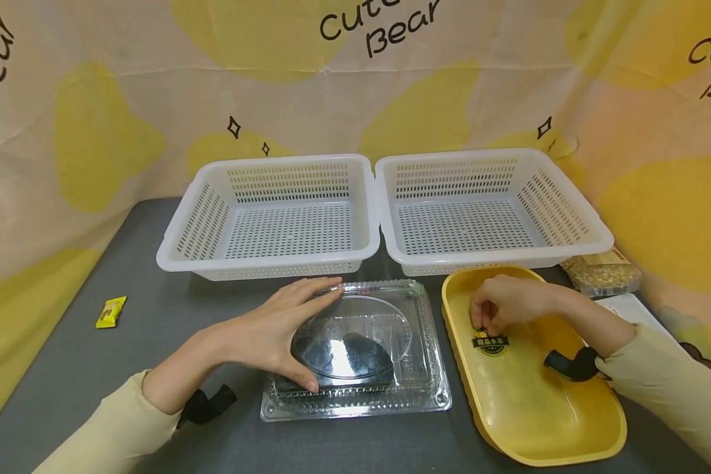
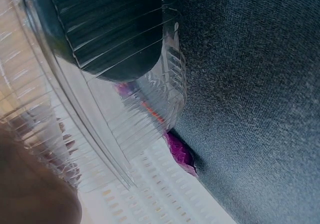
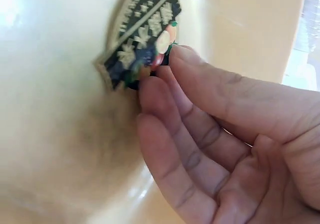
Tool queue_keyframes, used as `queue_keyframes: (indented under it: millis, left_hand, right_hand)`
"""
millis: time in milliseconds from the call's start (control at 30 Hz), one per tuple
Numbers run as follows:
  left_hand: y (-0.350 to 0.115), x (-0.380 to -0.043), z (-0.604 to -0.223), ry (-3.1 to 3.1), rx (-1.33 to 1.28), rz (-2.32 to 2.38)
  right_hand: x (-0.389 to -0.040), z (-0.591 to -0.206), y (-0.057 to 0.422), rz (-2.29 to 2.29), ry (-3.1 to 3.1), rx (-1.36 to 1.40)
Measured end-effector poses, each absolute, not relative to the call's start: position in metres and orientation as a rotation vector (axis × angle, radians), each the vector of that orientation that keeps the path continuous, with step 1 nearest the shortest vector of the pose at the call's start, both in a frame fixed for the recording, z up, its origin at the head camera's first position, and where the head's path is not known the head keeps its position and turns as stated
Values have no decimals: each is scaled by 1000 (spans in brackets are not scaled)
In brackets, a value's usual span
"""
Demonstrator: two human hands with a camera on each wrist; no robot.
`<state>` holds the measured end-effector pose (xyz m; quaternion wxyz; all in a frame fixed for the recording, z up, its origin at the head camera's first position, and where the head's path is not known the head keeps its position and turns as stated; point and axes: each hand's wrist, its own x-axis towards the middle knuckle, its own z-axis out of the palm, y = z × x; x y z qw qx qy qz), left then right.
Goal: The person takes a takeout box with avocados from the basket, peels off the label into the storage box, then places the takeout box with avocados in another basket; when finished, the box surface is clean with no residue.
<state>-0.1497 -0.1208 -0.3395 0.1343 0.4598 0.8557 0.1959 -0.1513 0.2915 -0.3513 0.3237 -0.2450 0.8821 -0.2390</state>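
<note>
One label [image 1: 490, 343] stretches sideways — top toward right grip [image 1: 511, 304].

The clear plastic container [image 1: 417, 342] sits flat on the table beneath the spread left hand [image 1: 272, 322], its lid down, rim ribbed, with a dark, rounded, glossy shape showing through the lid. The small label [image 3: 145, 39], dark with a gold edge, pale lettering, stars and coloured fruit, is pinched by its fruit-printed edge between the right hand's [image 1: 512, 304] thumb and fingers, within the yellow tray; whether it is lifted clear cannot be told.
</note>
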Motion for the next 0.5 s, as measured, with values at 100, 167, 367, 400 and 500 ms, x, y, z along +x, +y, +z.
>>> queue_keyframes:
  millis: [100, 167, 367, 400, 500]
  left_hand:
    - [-121, -150, -339, 2482, 1332, 569]
    - [-121, -150, -339, 2481, 1330, 571]
    - [-120, -150, -339, 2480, 1330, 573]
    - [-121, -150, -339, 2481, 1329, 573]
    - [-121, -150, -339, 2483, 1330, 574]
  right_hand:
    - [-150, -354, 292, -628, 2288, -649]
    - [-149, -355, 292, -638, 2251, -639]
    - [-146, -357, 292, -673, 2128, -615]
    - [-147, -357, 293, -680, 2122, -609]
    - [-149, -357, 295, -700, 2155, -609]
